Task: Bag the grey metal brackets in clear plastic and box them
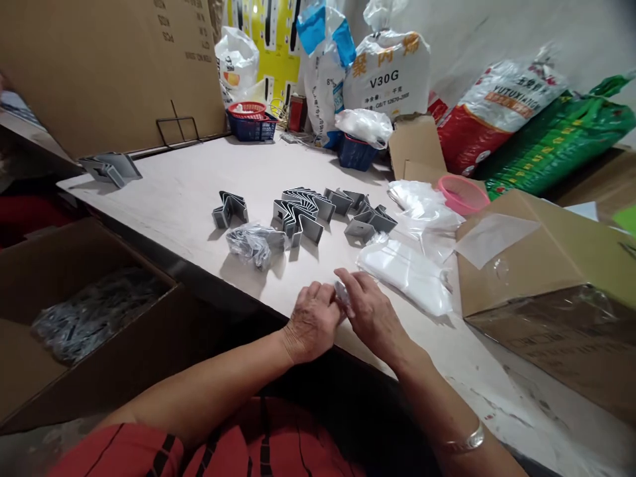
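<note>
Close to the table's front edge, my left hand (314, 319) and my right hand (371, 310) meet with curled fingers around a shiny, whitish plastic bag (342, 293). Most of it is hidden by the fingers, and I cannot tell what is inside. Ahead stand several bent grey metal brackets (311, 228), some nested in a row. A wrapped bundle of brackets (256, 244) in clear plastic lies left of that row. Beyond my right hand is a flat stack of clear plastic bags (407, 275).
An open carton (169, 311) with plastic-wrapped parts sits below the table on the left. Another cardboard box (536, 265) stands at right, near a pink basket (462, 193). Blue baskets (252, 128) and filled sacks (392, 73) line the back.
</note>
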`<state>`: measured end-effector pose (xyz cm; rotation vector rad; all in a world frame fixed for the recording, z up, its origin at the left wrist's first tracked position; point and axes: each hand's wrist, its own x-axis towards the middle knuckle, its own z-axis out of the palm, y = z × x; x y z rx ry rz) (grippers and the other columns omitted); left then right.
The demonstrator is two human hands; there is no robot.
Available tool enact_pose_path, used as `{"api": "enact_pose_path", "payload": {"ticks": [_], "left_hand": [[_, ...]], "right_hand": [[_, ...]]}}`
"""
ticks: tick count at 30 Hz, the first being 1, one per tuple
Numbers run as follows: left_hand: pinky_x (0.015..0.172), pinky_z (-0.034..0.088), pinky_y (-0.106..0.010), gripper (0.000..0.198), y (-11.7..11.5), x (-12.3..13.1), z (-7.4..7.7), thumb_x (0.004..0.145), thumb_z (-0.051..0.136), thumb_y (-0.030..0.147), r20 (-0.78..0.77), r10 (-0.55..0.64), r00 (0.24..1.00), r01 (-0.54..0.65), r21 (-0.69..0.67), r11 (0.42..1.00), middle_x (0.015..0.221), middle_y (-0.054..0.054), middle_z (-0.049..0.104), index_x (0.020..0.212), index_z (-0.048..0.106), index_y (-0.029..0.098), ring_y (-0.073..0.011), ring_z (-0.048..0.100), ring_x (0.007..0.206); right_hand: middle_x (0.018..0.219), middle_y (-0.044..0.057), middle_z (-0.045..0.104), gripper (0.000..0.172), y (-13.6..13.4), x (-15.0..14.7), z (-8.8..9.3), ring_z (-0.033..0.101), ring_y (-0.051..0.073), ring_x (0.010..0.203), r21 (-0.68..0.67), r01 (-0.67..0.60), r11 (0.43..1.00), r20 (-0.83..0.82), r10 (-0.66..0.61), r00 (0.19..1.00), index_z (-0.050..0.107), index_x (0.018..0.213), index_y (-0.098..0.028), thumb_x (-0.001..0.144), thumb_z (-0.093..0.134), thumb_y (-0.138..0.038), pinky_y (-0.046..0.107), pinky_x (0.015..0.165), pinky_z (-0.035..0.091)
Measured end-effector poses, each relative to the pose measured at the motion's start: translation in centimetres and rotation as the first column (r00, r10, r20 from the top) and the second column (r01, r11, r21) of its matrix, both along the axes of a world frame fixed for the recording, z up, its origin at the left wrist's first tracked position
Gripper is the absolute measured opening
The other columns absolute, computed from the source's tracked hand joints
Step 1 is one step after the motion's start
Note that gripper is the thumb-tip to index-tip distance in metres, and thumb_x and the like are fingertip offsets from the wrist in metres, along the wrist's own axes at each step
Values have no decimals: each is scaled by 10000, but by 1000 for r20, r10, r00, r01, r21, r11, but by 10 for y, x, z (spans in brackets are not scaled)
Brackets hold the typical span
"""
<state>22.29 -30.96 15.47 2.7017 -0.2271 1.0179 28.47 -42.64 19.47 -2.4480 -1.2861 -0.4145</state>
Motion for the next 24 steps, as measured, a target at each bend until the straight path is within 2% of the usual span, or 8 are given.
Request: {"api": "enact_pose_path", "payload": {"ticks": [3, 6, 8, 10, 12, 14, 19, 24], "left_hand": [[572, 416, -326, 155, -2, -6, -5, 775, 417, 126, -17, -53, 998, 52, -19, 998, 718, -93, 531, 745, 569, 124, -193, 478, 672], [627, 448, -299, 189, 12, -16, 2, 784, 437, 157, 38, -156, 987, 160, -211, 964, 777, -86, 554, 954, 495, 97, -169, 509, 699], [726, 448, -314, 303, 33, -22, 12, 773, 503, 212, 179, -75, 981, 123, -274, 954, 885, -94, 559, 1051, 428, 115, -177, 525, 818], [840, 402, -385, 384, 64, -23, 22, 729, 585, 274, 293, 154, 944, -64, -293, 954, 1014, -114, 534, 1054, 422, 153, -224, 491, 978], [909, 340, -450, 494, 99, -19, 27, 673, 636, 362, 268, 368, 890, -268, -344, 900, 1114, -139, 497, 1072, 430, 156, -275, 438, 1078], [914, 339, -445, 511, 132, -10, 27, 659, 625, 417, 149, 432, 889, -345, -402, 848, 1107, -141, 508, 1059, 466, 143, -280, 450, 1065], [741, 432, -285, 282, 169, 4, 25, 696, 557, 378, -165, 203, 965, -262, -596, 759, 853, -37, 573, 881, 555, 165, -161, 532, 788], [612, 411, -217, 272, 163, -2, 33, 669, 559, 368, -241, 80, 967, -234, -718, 656, 729, 18, 522, 844, 542, 161, -108, 478, 635]], "right_hand": [[793, 63, 533, 401, 9, 8, 6, 487, 172, 652, -197, 57, 979, -90, -76, 993, 519, 1070, -171, 682, 491, -74, 260, 509, 346], [746, 35, 536, 282, 15, 14, 7, 487, 147, 611, -191, 40, 981, -244, -87, 966, 576, 892, -179, 653, 482, -61, 254, 526, 349], [743, 23, 541, 265, 19, 15, 3, 503, 147, 636, -29, 21, 999, -318, -29, 948, 572, 846, -185, 654, 449, -50, 263, 570, 379], [763, 22, 544, 268, 27, 12, -3, 520, 155, 676, 207, 51, 977, -325, 19, 945, 564, 869, -192, 670, 435, -65, 278, 611, 406], [790, 26, 535, 261, 42, 8, -11, 526, 164, 704, 413, 116, 903, -305, 18, 952, 554, 912, -200, 700, 437, -103, 291, 629, 425], [806, 32, 511, 261, 63, 4, -18, 520, 170, 713, 553, 179, 814, -280, -21, 960, 540, 947, -206, 721, 435, -129, 297, 626, 435], [854, 56, 453, 283, 121, -2, -35, 496, 194, 789, 666, 224, 711, -238, -83, 968, 491, 992, -215, 747, 385, -120, 325, 670, 446], [919, 56, 429, 284, 143, -9, -50, 463, 199, 823, 545, 46, 837, -282, 131, 951, 413, 1057, -214, 780, 466, -249, 372, 724, 440]]}}
